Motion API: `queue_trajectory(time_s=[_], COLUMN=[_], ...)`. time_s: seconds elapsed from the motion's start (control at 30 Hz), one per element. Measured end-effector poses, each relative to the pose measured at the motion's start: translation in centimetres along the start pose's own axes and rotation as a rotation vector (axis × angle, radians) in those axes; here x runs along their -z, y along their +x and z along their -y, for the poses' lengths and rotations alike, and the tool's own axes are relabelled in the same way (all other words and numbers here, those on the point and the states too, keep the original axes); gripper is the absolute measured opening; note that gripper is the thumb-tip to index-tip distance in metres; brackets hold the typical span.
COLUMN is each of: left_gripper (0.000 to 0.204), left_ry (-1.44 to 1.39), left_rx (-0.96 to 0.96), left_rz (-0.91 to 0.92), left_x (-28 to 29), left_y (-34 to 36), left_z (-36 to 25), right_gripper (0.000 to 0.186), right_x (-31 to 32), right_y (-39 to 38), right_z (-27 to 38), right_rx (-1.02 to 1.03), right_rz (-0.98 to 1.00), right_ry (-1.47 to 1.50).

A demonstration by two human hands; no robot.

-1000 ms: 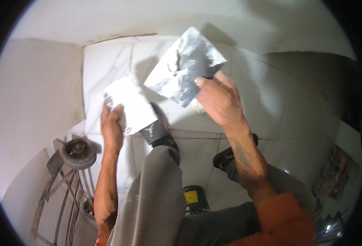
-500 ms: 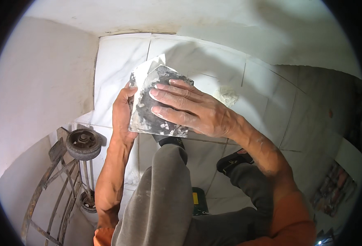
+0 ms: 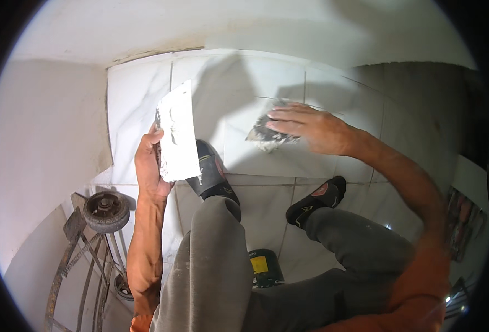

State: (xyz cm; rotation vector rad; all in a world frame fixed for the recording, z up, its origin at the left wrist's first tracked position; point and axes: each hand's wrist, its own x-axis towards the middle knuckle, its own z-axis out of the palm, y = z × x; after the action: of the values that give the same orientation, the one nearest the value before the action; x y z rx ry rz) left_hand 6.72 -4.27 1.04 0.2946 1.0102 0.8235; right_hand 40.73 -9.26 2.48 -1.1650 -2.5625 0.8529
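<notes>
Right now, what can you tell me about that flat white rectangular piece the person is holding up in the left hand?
The flat white rectangular piece looks like a thin tile or board with straight edges. Its pale face carries grey smears and specks, thickest near the top and along the left edge. It is held roughly upright, long side vertical, tilted slightly, above the white marbled floor tiles. The left hand grips its lower left edge, fingers hidden behind it. Its lower corner overlaps the black shoe in this view; whether they touch is unclear.
</notes>
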Motion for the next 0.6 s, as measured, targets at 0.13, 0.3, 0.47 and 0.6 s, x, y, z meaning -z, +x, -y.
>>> queue_trajectory(time_s=[0.13,0.3,0.47,0.6], left_gripper=[0.056,0.057,0.051,0.048], left_ry=[0.096,0.136,0.292,0.444], left_rx=[0.048,0.139,0.212,0.242], left_rz=[0.034,0.09,0.121,0.204], left_x=[-1.7,-4.7,-7.5,-8.5], left_y=[0.0,1.6,2.9,3.9], left_z=[0.6,4.0,5.2,5.4], right_gripper=[0.036,0.026,0.028,0.034], right_x=[7.0,8.1,5.1,2.6], right_y=[-3.1,-8.6,-8.2,-8.1], right_z=[3.3,5.7,6.1,4.8], right_rx=[-0.847,-0.901,-0.668,-0.459], right_rz=[0.202,-0.084,-0.202,-0.443], right_ry=[0.621,0.825,0.636,0.46])
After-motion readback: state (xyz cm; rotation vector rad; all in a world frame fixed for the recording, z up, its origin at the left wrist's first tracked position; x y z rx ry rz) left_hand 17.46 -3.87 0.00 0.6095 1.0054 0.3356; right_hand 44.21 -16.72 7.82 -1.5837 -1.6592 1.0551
